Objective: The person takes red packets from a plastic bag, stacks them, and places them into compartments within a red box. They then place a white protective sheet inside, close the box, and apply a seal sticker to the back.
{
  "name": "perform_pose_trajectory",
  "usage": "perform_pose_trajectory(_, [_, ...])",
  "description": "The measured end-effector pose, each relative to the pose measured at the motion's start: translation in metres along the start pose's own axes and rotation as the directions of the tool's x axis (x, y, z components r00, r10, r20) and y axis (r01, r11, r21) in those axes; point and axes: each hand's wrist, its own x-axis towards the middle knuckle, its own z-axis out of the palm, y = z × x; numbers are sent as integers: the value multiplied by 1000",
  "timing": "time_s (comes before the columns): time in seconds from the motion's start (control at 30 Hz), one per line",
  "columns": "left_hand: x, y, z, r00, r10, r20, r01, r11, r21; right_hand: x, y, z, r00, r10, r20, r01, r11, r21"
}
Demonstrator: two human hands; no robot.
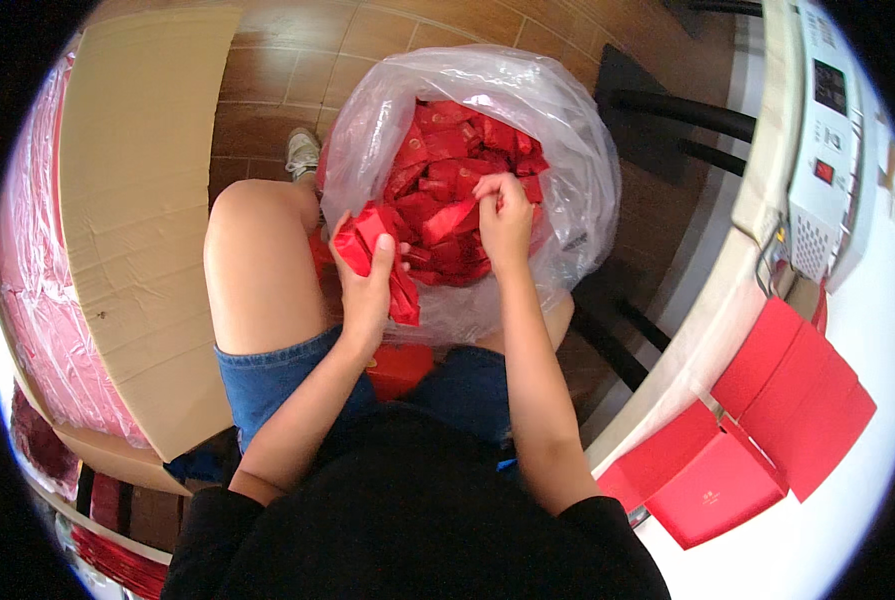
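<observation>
Several shiny red packets (353,246) are bunched in my left hand (368,296), with the thumb pressed across them. My right hand (509,225) pinches one end of another red packet (451,220) between thumb and fingertips. Both hands are over the near part of a large clear plastic bag (586,157), which stands with its mouth wide between my knees. A heap of similar small red packets (443,139) fills the bag; some bear a small gold mark. My fingers hide part of what each hand holds.
At left stands a cardboard box flap (139,225) beside plastic-wrapped pinkish-red goods (61,345). On the right, a white table (762,555) carries an opened red box (717,480) and a white machine (822,150). Black bars (687,112) reach toward the bag. Something red (402,369) lies between my thighs.
</observation>
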Motion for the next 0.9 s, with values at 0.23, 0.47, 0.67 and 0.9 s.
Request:
perform_pose_trajectory(0.23, [-28, 0, 3, 940, 105, 326, -184, 957, 224, -63, -86, -45, 938, -279, 205, 295, 954, -54])
perform_pose_trajectory(0.47, [-83, 35, 15, 790, 136, 598, -193, 981, 31, -118, -130, -37, 978, 90, -189, -25, 947, 319])
perform_pose_trajectory(0.67, [-149, 54, 43, 622, 256, 740, -317, 946, -62, -192, -160, -96, 884, 330, 330, -413, 225, 883])
perform_pose_trajectory(0.9, [-249, 20, 72, -13, -21, 1000, -828, 561, 1, -324, -167, -204, 980, 129, 154, -192, 375, 907])
